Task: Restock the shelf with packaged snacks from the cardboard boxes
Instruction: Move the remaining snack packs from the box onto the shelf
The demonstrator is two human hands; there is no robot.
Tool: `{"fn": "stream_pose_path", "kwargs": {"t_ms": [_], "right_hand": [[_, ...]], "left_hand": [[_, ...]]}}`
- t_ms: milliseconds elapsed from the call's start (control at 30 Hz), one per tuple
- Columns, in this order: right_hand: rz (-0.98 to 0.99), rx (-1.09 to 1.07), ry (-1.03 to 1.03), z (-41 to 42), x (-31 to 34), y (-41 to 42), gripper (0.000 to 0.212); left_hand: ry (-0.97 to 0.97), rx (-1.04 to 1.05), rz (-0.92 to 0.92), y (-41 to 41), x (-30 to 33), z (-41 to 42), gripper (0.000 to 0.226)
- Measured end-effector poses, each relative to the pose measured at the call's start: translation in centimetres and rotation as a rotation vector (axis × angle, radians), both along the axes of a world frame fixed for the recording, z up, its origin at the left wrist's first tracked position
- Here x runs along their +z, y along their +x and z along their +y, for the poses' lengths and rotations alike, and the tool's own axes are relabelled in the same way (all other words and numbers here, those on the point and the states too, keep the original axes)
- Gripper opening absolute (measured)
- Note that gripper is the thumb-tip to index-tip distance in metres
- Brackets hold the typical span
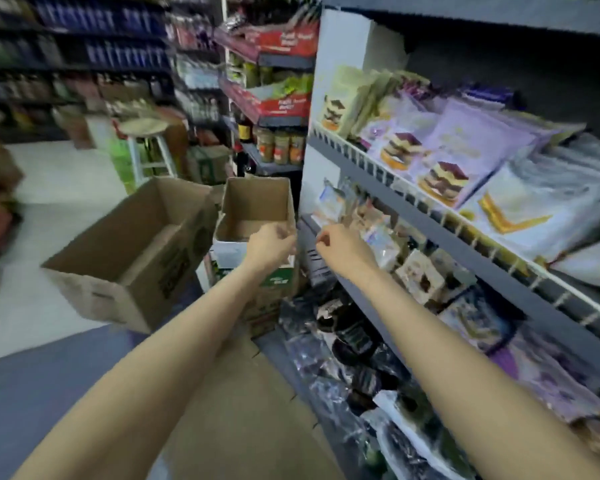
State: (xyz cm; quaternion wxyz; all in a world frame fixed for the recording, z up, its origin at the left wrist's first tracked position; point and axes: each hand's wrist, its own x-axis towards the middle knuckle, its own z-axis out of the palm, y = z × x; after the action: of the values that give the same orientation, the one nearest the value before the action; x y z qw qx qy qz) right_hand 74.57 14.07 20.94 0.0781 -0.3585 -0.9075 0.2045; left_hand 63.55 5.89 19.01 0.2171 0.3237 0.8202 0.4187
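Packaged snacks [440,174] sit on the shelf [413,202], the landmark for everything below, in several tiers; frame is blurry, labels unreadable. Nearest me, below the shelf's lower edge, dark wrapped packs [354,344] lie in a heap. Flat cardboard sheet [243,410] on the floor, left of that heap. My right hand [340,249] reaches toward the shelf's left end at the middle tier, fingers curled, thumb and finger pinched together; can't tell if anything is in the pinch. My left hand [272,245] is just left of the shelf's end, over the near rim of the small cardboard box [257,206], fingers curled; can't tell if it grips the rim or only hovers. That box stands open on other cartons, against the shelf's left end. Large cardboard box [132,251] further left of the shelf, open, tilted, inside looks bare. Beyond, left of the shelf, a white stool [146,140], jars [281,147] on a far rack, red display trays [284,102] above them.
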Motion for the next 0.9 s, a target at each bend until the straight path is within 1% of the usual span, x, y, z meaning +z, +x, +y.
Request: {"fn": "stream_pose_path", "kwargs": {"t_ms": [67, 167, 267, 333, 467, 567, 667, 733, 833, 900], "right_hand": [[-0.031, 0.009, -0.038, 1.4, -2.1, -5.5, 0.021], [-0.088, 0.012, -0.112, 4.1, -6.0, -13.1, 0.023], [-0.126, -0.018, -0.191, 8.0, -10.6, -20.2, 0.020], [-0.134, -0.024, -0.223, 10.9, -13.4, -24.4, 0.020], [-0.182, -0.078, -0.259, 16.7, -18.4, -31.7, 0.026], [-0.315, -0.118, -0.346, 20.8, -22.7, -36.0, 0.027], [-0.525, -0.098, -0.448, 23.5, -26.7, -38.5, 0.040], [-0.623, -0.060, -0.525, 24.5, -29.0, -39.6, 0.047], [-0.634, -0.058, -0.684, 25.1, -31.4, -41.4, 0.064], [-0.689, -0.014, -0.728, 25.1, -32.8, -42.6, 0.069]], "left_hand": [[-0.044, 0.023, 0.015, -5.1, -1.8, 0.8, 0.012], [-0.151, 0.021, 0.156, -12.9, -4.8, 3.3, 0.022], [-0.328, -0.059, 0.305, -20.2, -8.0, 7.2, 0.024], [-0.444, -0.116, 0.331, -24.8, -10.5, 10.3, 0.023], [-0.541, -0.206, 0.252, -32.3, -16.3, 16.7, 0.020], [-0.644, -0.244, 0.194, -36.6, -20.6, 20.6, 0.024], [-0.778, -0.365, 0.133, -39.6, -25.1, 23.6, 0.030], [-0.840, -0.434, 0.119, -41.0, -28.1, 25.0, 0.039], [-0.959, -0.491, 0.099, -42.4, -31.9, 26.1, 0.045], [-1.043, -0.482, 0.004, -42.8, -33.8, 26.8, 0.046]]}}
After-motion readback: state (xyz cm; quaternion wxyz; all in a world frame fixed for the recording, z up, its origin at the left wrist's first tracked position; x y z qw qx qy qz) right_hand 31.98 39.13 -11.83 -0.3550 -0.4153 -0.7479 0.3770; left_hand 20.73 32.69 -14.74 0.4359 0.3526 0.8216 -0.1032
